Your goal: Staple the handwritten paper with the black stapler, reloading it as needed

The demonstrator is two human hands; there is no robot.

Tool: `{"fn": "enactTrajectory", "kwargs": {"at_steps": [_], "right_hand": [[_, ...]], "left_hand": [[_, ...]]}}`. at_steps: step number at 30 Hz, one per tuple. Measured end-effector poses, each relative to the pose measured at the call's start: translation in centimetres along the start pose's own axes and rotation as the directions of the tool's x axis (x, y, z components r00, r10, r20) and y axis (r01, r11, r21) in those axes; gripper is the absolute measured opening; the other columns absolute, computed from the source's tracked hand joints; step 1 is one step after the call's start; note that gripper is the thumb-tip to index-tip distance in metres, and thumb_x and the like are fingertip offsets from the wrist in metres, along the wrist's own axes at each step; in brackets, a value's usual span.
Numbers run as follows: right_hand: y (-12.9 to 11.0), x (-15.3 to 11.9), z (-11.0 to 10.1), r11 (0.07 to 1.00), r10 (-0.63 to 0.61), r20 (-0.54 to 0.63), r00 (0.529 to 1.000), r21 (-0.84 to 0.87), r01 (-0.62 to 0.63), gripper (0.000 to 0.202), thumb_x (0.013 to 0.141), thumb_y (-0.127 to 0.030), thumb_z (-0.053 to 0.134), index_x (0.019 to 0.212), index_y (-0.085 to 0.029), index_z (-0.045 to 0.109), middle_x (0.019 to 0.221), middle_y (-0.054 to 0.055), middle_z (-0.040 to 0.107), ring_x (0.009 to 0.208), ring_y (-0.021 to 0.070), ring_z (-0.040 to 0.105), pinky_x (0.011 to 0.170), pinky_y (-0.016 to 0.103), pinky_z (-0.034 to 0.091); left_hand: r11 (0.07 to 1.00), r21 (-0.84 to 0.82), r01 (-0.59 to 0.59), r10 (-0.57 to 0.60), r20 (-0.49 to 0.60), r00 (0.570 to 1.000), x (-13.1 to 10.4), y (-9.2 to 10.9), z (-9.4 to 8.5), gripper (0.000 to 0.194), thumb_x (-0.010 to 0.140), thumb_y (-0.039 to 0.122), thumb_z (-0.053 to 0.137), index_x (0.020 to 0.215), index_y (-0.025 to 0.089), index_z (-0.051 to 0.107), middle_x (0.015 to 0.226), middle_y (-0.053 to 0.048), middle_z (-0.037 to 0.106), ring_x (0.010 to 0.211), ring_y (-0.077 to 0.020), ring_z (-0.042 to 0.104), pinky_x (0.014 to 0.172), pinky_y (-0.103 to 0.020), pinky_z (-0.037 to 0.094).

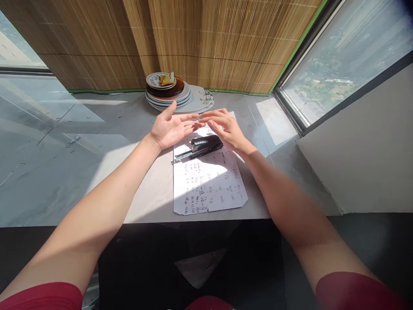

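Observation:
My left hand is palm up with its fingers spread, just above the far left part of a handwritten paper sheet. Over the sheet's far right part is my right hand, palm down, its fingertips meeting or overlapping those of my left hand. Neither hand holds anything. Below them a black stapler lies across the sheet, its metal rail pointing left. The far end of the sheet is partly hidden by my hands.
A stack of plates stands behind my hands, with a small yellow packet on top. Loose staples lie on the grey ledge at the left. A bamboo blind hangs behind; a window frame and white wall stand right.

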State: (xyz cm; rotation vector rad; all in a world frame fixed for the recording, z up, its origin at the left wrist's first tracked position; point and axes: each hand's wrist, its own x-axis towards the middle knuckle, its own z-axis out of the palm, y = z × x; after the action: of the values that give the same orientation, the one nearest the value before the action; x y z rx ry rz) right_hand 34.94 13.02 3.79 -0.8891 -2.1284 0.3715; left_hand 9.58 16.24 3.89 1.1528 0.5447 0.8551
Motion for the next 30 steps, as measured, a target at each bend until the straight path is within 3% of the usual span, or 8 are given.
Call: {"fn": "enactTrajectory", "kwargs": {"at_steps": [3, 6, 9, 11, 16, 21, 25, 30], "right_hand": [[2.1, -0.1, -1.0, 0.992, 0.106, -0.175, 0.979, -0.048, -0.116, 0.054, 0.115, -0.07, 0.042, 0.132, -0.036, 0.08, 0.138, 0.005, 0.076, 0.135, 0.0329, 0.062, 0.123, 0.063, 0.041], [5.7, -0.6, -1.8, 0.945, 0.245, -0.282, 0.928, -0.143, -0.293, 0.049, 0.114, -0.063, 0.046, 0.132, -0.032, 0.079, 0.138, 0.009, 0.076, 0.134, 0.0346, 0.063, 0.124, 0.064, 0.04], [8.9, -1.3, -1.9, 0.839, 0.406, -0.281, 0.869, -0.263, -0.477, 0.045, 0.11, -0.051, 0.053, 0.135, -0.023, 0.078, 0.14, 0.018, 0.074, 0.134, 0.0384, 0.063, 0.124, 0.064, 0.042], [10.0, -1.7, -1.5, 0.778, 0.477, -0.243, 0.845, -0.329, -0.534, 0.046, 0.106, -0.044, 0.056, 0.138, -0.018, 0.076, 0.143, 0.022, 0.072, 0.135, 0.0402, 0.063, 0.122, 0.062, 0.045], [9.6, -1.8, -0.7, 0.736, 0.486, -0.193, 0.852, -0.436, -0.518, 0.044, 0.105, -0.042, 0.054, 0.135, -0.018, 0.077, 0.143, 0.023, 0.069, 0.139, 0.0445, 0.057, 0.121, 0.07, 0.04], [8.7, -1.5, -0.4, 0.725, 0.472, -0.183, 0.862, -0.476, -0.498, 0.045, 0.108, -0.048, 0.053, 0.133, -0.02, 0.078, 0.138, 0.023, 0.07, 0.138, 0.046, 0.054, 0.119, 0.075, 0.037], [8.0, -1.1, -0.5, 0.755, 0.412, -0.226, 0.883, -0.457, -0.47, 0.046, 0.111, -0.05, 0.047, 0.128, -0.022, 0.08, 0.134, 0.021, 0.071, 0.133, 0.0429, 0.058, 0.114, 0.07, 0.045], [6.7, -0.6, -0.2, 0.864, 0.34, -0.203, 0.918, -0.319, -0.391, 0.042, 0.11, -0.055, 0.05, 0.119, -0.026, 0.08, 0.108, 0.014, 0.076, 0.11, 0.0344, 0.066, 0.111, 0.06, 0.052]], "left_hand": [[1.0, 0.021, -0.001, 0.001, -0.015, 1.0, -0.1, 0.0, -0.3, 0.085, 0.1, 0.078, 0.059, 0.143, 0.005, 0.067, 0.143, -0.03, 0.071, 0.152, -0.0506, 0.057, 0.125, -0.061, 0.055], [1.0, 0.029, 0.005, -0.005, -0.016, 1.0, -0.1, 0.0, -0.4, 0.082, 0.101, 0.077, 0.059, 0.139, 0.005, 0.068, 0.144, -0.031, 0.069, 0.154, -0.0507, 0.055, 0.125, -0.062, 0.055], [0.999, 0.041, 0.004, -0.002, -0.059, 0.998, 0.0, 0.0, -0.1, 0.075, 0.102, 0.074, 0.062, 0.135, 0.006, 0.071, 0.144, -0.03, 0.07, 0.153, -0.0486, 0.057, 0.126, -0.061, 0.054], [0.999, 0.049, -0.003, 0.008, -0.11, 0.994, 0.1, -0.1, 0.1, 0.067, 0.103, 0.07, 0.066, 0.13, 0.009, 0.073, 0.143, -0.028, 0.072, 0.152, -0.0458, 0.059, 0.126, -0.059, 0.054], [0.994, 0.087, -0.064, 0.083, -0.23, 0.97, 0.3, -0.4, 0.3, 0.047, 0.105, 0.057, 0.075, 0.121, 0.012, 0.074, 0.138, -0.023, 0.077, 0.142, -0.0379, 0.07, 0.125, -0.055, 0.055], [0.982, 0.158, -0.107, 0.151, -0.301, 0.941, 0.6, -0.7, -0.2, 0.034, 0.106, 0.048, 0.079, 0.115, 0.016, 0.071, 0.118, -0.015, 0.084, 0.119, -0.0292, 0.082, 0.115, -0.049, 0.062], [0.966, 0.245, -0.076, 0.163, -0.357, 0.92, 1.0, -0.9, -0.4, 0.027, 0.107, 0.044, 0.078, 0.111, 0.019, 0.068, 0.099, -0.009, 0.083, 0.093, -0.0216, 0.083, 0.093, -0.037, 0.068], [0.878, 0.466, -0.112, 0.299, -0.351, 0.887, 1.2, -1.3, -0.7, 0.033, 0.105, 0.056, 0.078, 0.102, 0.024, 0.068, 0.069, 0.0, 0.068, 0.069, -0.019, 0.074, 0.066, -0.029, 0.058]]}}
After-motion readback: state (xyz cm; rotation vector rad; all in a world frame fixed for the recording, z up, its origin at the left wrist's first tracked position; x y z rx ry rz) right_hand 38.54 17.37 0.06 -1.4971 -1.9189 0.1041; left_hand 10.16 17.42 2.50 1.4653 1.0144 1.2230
